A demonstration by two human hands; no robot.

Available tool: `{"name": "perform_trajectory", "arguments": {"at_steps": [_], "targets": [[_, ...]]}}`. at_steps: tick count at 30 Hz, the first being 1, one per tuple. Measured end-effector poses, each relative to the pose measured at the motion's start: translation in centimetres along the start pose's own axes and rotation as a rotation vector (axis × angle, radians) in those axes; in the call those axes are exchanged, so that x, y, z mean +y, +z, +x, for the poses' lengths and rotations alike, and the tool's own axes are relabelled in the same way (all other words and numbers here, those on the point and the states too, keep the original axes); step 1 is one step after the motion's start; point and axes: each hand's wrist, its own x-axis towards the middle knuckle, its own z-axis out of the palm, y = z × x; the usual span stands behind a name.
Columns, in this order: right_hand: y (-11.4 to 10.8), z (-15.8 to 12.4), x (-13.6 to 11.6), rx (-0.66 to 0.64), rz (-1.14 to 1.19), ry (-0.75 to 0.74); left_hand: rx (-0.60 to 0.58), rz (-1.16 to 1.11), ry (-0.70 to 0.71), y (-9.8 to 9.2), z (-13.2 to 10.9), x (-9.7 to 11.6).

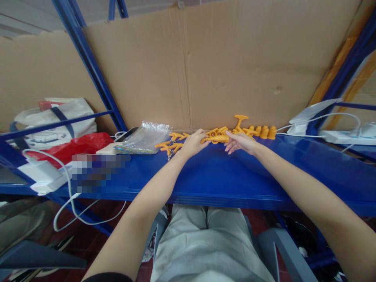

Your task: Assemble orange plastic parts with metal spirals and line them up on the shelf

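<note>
My left hand point(194, 143) is closed around the handle end of a yellow plastic cylinder point(219, 138), which lies sideways just above the blue shelf. At its other end, my right hand point(241, 142) pinches the cylinder near the thumb, its other fingers loosely bent below. Behind both hands is a heap of yellow plastic parts point(219, 130), partly hidden by them. A yellow T-shaped handle with a threaded shaft point(240, 122) stands up from that heap. Left of my left hand lie yellow branched pieces point(172, 147) with small chains.
Several yellow hollow caps point(268, 132) stand in a row at the right. A clear plastic bag point(147, 138), a red bag point(79, 147) and a white charger with cables point(44, 172) lie leftward on the blue shelf point(211, 178). Cardboard point(223, 58) walls the back.
</note>
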Motion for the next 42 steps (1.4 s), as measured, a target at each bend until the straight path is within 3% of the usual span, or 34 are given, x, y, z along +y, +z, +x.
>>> {"name": "perform_trajectory", "arguments": {"at_steps": [5,11,14,25,30,34,38,41,42], "targets": [[-0.1,0.2,0.2,0.004,-0.005,0.022,-0.004,-0.006,-0.005,0.2,0.0,-0.2],[-0.4,0.1,0.1,-0.091,0.003,0.059,0.007,0.006,-0.002,0.4,-0.1,-0.6],[-0.3,-0.4,-0.2,-0.109,0.056,0.006,0.006,0.019,-0.012,0.5,0.0,-0.6],[0.1,0.0,0.0,-0.072,0.144,-0.043,-0.003,-0.002,-0.013,0.3,0.0,-0.5],[-0.5,0.1,-0.4,0.098,0.209,-0.092,0.058,-0.031,-0.063,-0.5,0.0,-0.1],[-1.9,1.0,-0.2,0.357,0.169,-0.214,0.019,0.088,-0.251,-1.2,-0.3,-0.9],[-3.5,2.4,0.5,0.589,-0.066,-0.433,-0.165,0.327,-0.461,-0.8,-1.1,-3.5],[-3.9,3.2,0.9,0.671,-0.358,-0.502,-0.445,0.355,-0.413,-0.3,-1.6,-5.4],[-3.9,3.4,1.0,0.685,-0.461,-0.51,-0.476,0.345,-0.405,-0.2,-1.7,-5.7]]}}
